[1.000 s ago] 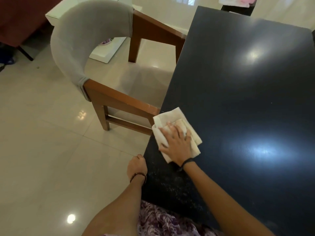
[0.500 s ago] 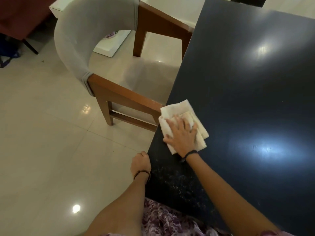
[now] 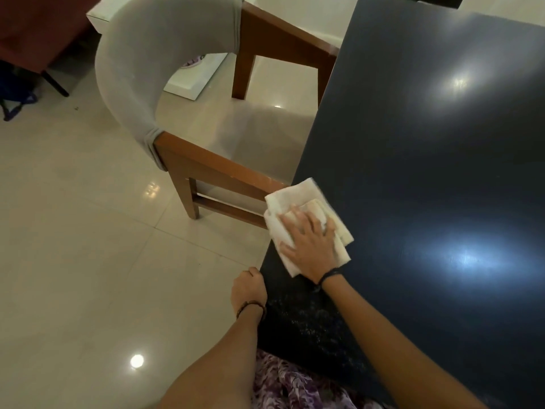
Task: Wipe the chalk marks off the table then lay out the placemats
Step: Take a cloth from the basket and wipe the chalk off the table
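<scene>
Your right hand (image 3: 309,246) presses the cloth (image 3: 306,222) flat, fingers spread, at the table (image 3: 427,172) edge, centre frame. Sweep toward the chalk marks (image 3: 318,320) at lower centre, pressing evenly. Left hand (image 3: 249,287) grips the edge, fingers curled.

One view only: head-worn wide-angle camera, looking forward and steeply down from above the near left corner of the dark table (image 3: 427,178). Both forearms enter from the bottom edge; right hand (image 3: 309,243) and left hand (image 3: 249,290) sit lower centre, close to the lens. Table runs up the right half, its left edge slanting toward the top. Left half is tiled floor (image 3: 73,246), with a chair (image 3: 165,93) beside the table edge, farther out. Straight lines bow near the borders. No second view, so no overlap.
</scene>
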